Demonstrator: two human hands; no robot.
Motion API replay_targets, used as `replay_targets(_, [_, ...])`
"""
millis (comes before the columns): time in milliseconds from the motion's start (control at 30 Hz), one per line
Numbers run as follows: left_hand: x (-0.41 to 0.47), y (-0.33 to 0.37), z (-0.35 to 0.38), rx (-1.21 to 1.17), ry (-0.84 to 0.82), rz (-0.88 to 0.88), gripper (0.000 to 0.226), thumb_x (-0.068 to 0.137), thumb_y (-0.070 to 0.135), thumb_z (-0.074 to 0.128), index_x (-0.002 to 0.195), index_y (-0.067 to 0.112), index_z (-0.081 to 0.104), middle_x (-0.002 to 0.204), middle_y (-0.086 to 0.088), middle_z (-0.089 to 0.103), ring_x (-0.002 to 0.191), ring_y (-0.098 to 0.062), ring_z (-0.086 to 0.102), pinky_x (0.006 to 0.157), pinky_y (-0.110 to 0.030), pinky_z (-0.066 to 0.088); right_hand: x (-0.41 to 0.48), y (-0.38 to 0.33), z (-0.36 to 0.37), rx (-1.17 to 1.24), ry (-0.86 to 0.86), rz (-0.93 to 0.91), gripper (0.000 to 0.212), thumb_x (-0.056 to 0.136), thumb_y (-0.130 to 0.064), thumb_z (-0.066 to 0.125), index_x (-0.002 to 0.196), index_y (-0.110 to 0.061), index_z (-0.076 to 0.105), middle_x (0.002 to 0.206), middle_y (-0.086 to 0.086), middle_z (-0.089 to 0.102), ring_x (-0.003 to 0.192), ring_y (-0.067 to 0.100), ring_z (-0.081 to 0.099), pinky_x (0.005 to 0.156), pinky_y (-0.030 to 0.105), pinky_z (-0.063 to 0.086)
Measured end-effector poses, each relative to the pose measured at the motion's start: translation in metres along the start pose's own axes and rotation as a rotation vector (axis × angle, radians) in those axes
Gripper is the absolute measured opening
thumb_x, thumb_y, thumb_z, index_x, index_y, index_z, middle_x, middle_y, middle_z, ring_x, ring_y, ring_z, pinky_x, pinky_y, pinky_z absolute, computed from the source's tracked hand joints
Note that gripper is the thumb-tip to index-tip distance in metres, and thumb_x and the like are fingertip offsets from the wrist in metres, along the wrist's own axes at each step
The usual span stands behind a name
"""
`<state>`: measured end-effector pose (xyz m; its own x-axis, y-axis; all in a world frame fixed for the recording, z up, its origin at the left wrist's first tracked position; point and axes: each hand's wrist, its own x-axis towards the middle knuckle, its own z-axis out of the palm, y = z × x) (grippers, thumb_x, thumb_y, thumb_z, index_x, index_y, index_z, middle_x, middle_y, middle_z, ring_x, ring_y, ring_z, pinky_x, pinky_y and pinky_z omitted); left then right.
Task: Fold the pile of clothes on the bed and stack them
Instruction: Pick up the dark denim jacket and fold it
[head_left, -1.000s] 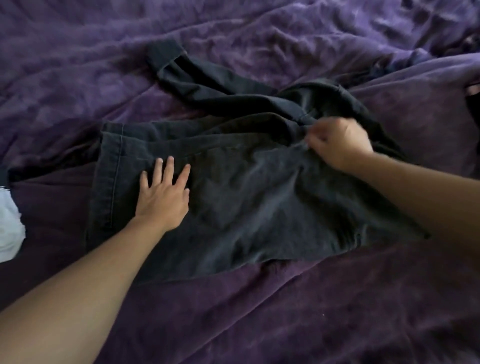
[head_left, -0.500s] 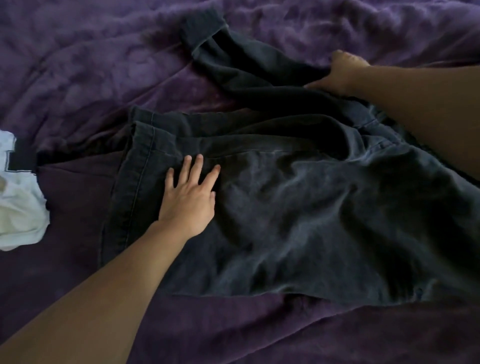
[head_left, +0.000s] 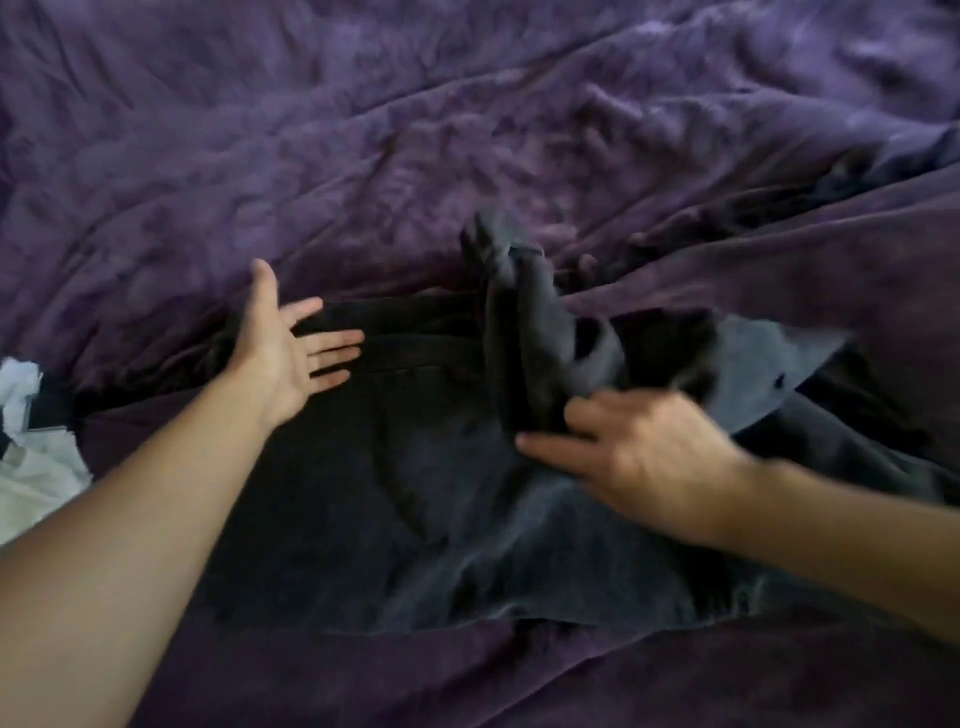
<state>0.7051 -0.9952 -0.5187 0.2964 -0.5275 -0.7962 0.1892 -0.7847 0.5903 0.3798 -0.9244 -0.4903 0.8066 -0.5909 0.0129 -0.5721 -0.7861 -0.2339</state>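
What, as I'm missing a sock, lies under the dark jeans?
Only the purple bedcover shows around the dark jeans. The part beneath them is covered, so a sock hidden there cannot be ruled out.

A bedroom in a home, a rumpled purple duvet (head_left: 363, 130) filling the whole view, dark grey jeans (head_left: 415, 493) spread across its near half, a heap of white laundry (head_left: 31, 467) at its left edge, deep creases over its far side
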Motion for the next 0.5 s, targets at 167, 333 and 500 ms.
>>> replay_targets(167, [-0.023,-0.014,0.053,0.271,-0.145,0.077,0.104,0.044,0.085,0.064,0.137,0.045,0.039,0.126,-0.003,0.054,0.104,-0.025,0.060,0.071,-0.044,0.054,-0.051,-0.031,0.050,0.123,-0.482,0.170,0.058,0.092,-0.046,0.052,0.146,-0.033,0.035,0.131,0.003,0.047,0.116,0.024,0.047,0.095,0.038,0.040])
replay_targets(333, [-0.005,-0.009,0.106,0.492,0.077,0.496,0.104,0.062,0.052,0.081,0.148,0.036,0.025,0.152,-0.001,0.032,0.135,-0.019,0.038,0.108,-0.037,0.037,-0.065,-0.021,0.045,0.190,-0.370,0.221,0.043,0.088,-0.034,0.057,0.130,-0.029,0.055,0.117,-0.007,0.060,0.107,0.017,0.057,0.093,0.037,0.044])
replay_targets(500, [-0.001,-0.010,0.107,0.445,0.033,0.434,0.048,0.077,0.008,0.072,0.123,0.010,0.061,0.109,-0.007,0.066,0.089,-0.013,0.063,0.070,-0.020,0.050,-0.076,-0.018,0.049,0.031,-0.151,0.266,0.043,0.072,-0.018,0.054,0.115,-0.019,0.062,0.105,0.001,0.064,0.100,0.028,0.061,0.085,0.043,0.045])
